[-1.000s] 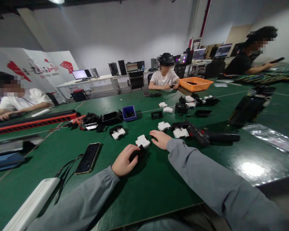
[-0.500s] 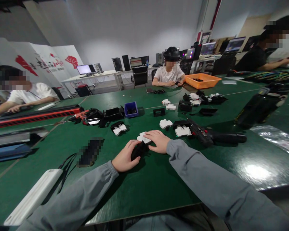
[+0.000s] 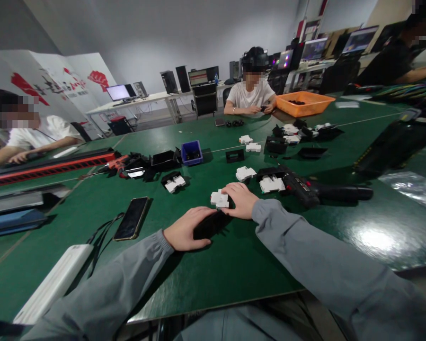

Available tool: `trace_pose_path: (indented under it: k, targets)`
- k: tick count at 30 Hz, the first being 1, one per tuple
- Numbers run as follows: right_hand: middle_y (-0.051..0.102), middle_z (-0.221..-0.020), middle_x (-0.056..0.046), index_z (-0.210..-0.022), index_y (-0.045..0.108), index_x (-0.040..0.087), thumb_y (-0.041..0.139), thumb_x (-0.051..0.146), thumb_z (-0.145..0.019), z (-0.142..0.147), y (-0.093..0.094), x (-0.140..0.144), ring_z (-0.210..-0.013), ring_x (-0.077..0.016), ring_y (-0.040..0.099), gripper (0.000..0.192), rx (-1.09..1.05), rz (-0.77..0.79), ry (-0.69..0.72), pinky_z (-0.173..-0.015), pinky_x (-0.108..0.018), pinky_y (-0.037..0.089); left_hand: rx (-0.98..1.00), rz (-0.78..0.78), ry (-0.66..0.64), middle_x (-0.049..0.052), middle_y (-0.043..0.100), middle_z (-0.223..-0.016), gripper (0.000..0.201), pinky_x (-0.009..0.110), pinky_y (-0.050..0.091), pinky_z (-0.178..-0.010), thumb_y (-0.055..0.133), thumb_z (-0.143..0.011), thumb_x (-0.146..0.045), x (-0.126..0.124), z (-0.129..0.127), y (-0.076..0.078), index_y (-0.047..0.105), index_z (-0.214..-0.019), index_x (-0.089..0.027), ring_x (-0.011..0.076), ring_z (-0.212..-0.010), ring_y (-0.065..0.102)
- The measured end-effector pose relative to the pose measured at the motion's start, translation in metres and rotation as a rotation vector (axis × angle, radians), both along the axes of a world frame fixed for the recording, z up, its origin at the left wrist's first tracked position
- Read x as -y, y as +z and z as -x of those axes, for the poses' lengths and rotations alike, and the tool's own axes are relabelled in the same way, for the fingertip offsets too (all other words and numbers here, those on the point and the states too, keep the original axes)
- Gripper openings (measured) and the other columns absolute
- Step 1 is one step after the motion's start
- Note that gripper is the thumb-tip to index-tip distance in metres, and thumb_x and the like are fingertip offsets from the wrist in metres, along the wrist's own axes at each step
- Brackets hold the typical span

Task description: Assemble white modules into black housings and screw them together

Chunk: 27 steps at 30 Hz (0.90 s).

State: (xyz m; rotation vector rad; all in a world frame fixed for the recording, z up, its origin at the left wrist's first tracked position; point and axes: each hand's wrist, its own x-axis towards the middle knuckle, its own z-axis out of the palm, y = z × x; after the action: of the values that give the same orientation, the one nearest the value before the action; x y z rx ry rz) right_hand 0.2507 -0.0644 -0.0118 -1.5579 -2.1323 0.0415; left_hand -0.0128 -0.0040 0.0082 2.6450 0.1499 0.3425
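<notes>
While the left hand (image 3: 184, 233) half hides a gripped black part (image 3: 210, 226), the right hand (image 3: 242, 201) clasps a white block (image 3: 219, 199).

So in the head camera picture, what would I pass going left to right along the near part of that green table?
White bar → phone → left hand on a black part → right hand on a white part → black power tool.
</notes>
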Motion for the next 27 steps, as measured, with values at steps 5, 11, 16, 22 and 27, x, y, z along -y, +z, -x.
trace_pose_path:
  k: [5,11,16,22,27]
  targets:
    - [0.060,-0.116,-0.014,-0.114,0.057,0.018,0.073,0.036,-0.074,0.001,0.006,0.000,-0.116,-0.0325,0.049,0.047,-0.012,-0.064,-0.046,-0.102,-0.050,0.036,0.003,0.021,0.075,0.013,0.062,-0.121,0.059,0.046,0.047,-0.098,0.069,-0.082,-0.043,0.000,-0.003,0.000,0.049,-0.134,-0.021,0.0278,-0.111,0.058]
    - [0.059,-0.115,-0.014,-0.114,0.056,0.017,0.069,0.039,-0.075,-0.001,0.014,0.003,-0.114,-0.0329,0.048,0.047,-0.087,-0.156,-0.153,-0.102,-0.049,0.038,0.053,0.042,0.226,0.013,0.061,-0.118,0.072,0.045,0.051,-0.092,0.077,-0.074,-0.050,-0.002,-0.003,-0.008,0.049,-0.133,-0.019,0.0283,-0.107,0.059]
    - [0.059,-0.113,-0.014,-0.114,0.056,0.018,0.068,0.040,-0.076,-0.003,0.013,0.001,-0.112,-0.0323,0.049,0.045,-0.124,-0.150,-0.123,-0.100,-0.049,0.039,0.110,0.024,0.431,0.014,0.060,-0.120,0.081,0.049,0.050,-0.093,0.080,-0.070,-0.053,-0.006,-0.003,-0.016,0.046,-0.135,-0.019,0.0312,-0.109,0.060]
    - [0.060,-0.109,-0.013,-0.109,0.058,0.017,0.071,0.037,-0.073,0.006,0.014,0.005,-0.109,-0.0311,0.051,0.044,-0.074,-0.138,0.022,-0.097,-0.048,0.043,0.106,-0.019,0.512,0.015,0.061,-0.123,0.085,0.049,0.049,-0.093,0.080,-0.068,-0.057,-0.007,-0.005,-0.018,0.045,-0.136,-0.017,0.0315,-0.108,0.061]
    - [0.059,-0.110,-0.012,-0.111,0.057,0.019,0.071,0.037,-0.074,0.014,0.017,0.009,-0.110,-0.0302,0.051,0.044,-0.105,-0.156,0.141,-0.096,-0.049,0.045,0.098,-0.040,0.491,0.016,0.062,-0.121,0.090,0.050,0.049,-0.091,0.080,-0.066,-0.059,-0.007,-0.005,-0.017,0.045,-0.137,-0.016,0.0334,-0.108,0.060]
